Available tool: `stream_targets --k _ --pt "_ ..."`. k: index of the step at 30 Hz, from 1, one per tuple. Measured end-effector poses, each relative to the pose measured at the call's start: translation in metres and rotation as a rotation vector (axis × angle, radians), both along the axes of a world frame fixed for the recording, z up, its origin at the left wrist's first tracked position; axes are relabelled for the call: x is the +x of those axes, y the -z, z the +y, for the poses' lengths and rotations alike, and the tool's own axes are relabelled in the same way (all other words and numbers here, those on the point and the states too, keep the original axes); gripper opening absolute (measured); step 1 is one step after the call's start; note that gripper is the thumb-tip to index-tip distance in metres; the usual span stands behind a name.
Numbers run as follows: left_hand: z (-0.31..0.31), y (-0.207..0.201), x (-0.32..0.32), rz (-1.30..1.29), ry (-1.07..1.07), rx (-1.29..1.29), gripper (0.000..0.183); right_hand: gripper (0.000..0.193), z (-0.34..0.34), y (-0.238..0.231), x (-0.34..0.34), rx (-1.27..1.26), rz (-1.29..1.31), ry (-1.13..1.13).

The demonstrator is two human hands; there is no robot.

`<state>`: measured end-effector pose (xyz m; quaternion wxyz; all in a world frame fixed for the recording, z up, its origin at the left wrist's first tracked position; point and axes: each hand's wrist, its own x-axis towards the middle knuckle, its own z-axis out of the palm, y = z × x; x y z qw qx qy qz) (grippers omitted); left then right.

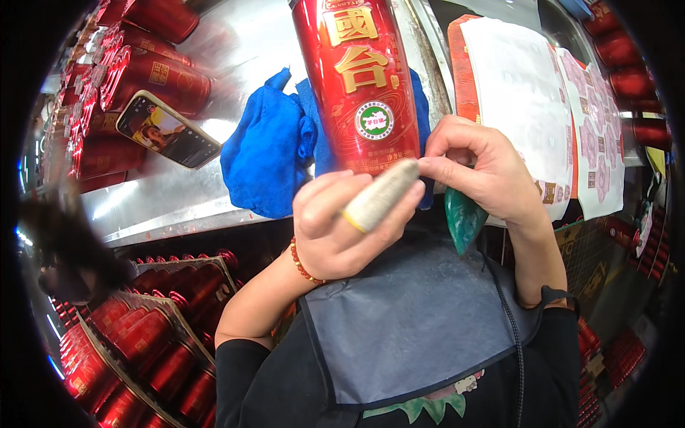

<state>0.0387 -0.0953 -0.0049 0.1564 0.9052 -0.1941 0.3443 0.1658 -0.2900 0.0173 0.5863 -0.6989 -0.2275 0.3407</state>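
A tall red bottle (357, 78) with gold characters and a round green-and-white sticker stands in front of me. My left hand (342, 225), with a cloth cot on the thumb and a red bead bracelet on the wrist, grips the bottle's lower end. My right hand (478, 167) pinches at the bottle's lower right edge with thumb and forefinger; a green teardrop-shaped tool (462, 217) sits tucked under its palm. What the fingertips pinch is too small to tell.
A blue cloth (267, 153) lies on the steel table (171, 192) behind the bottle. A phone (168, 130) leans on stacked red bottles (135, 78) at left. Sticker sheets (531, 107) lie at right. A crate of red bottles (143, 342) sits lower left.
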Motion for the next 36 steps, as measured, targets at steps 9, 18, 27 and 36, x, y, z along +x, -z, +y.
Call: stream_targets --k 9,18,27,36 --pt "0.001 -0.005 0.015 0.114 -0.282 -0.197 0.075 0.021 -0.004 0.003 0.003 0.001 -0.038 0.022" --pt "0.004 0.005 -0.003 0.207 -0.227 -0.471 0.072 0.022 -0.002 0.004 0.002 0.024 0.010 0.017" --pt "0.003 0.002 -0.004 -0.040 0.043 0.000 0.033 0.021 -0.001 0.006 0.001 0.032 0.041 0.013" --pt "-0.002 -0.018 0.021 0.150 -0.249 -0.164 0.070 0.013 -0.005 -0.005 0.003 -0.045 0.017 -0.029"
